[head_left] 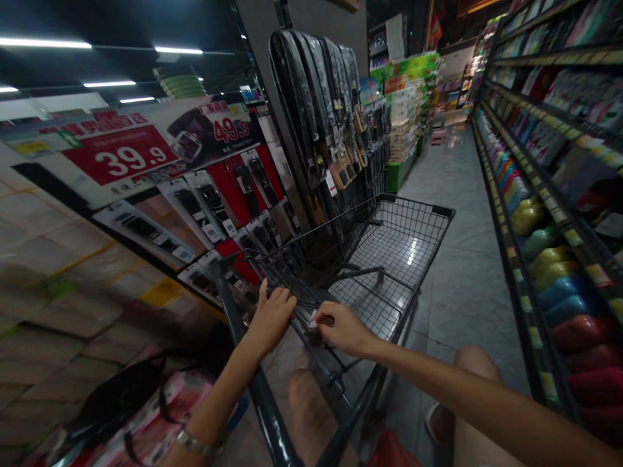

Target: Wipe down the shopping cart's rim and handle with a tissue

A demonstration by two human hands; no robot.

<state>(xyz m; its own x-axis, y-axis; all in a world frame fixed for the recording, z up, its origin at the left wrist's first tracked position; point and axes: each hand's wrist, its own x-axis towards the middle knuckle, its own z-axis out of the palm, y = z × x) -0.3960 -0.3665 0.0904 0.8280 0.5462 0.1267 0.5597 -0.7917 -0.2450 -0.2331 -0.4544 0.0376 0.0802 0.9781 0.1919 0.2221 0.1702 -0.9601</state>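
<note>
A dark wire shopping cart (389, 272) stands in front of me, with its grey push bar (267, 408) running along my left forearm. My left hand (273, 311) is closed over the folded wire flap at the cart's near end, its fingertips partly hidden. Just right of it, my right hand (343, 329) is pinched shut on a small white, crumpled piece (313, 319), perhaps tissue or cloth. That piece is against the bar at the basket's rear edge. Only the wire mesh and the floor beneath show inside the basket.
Boxed belts (209, 201) hang under price signs (121, 152) at left. Wrapped belts (316, 97) hang beyond them. Shelves of colourful packs (559, 279) line the right side. A pink bag (165, 421) lies lower left; a tiled aisle (448, 168) runs ahead.
</note>
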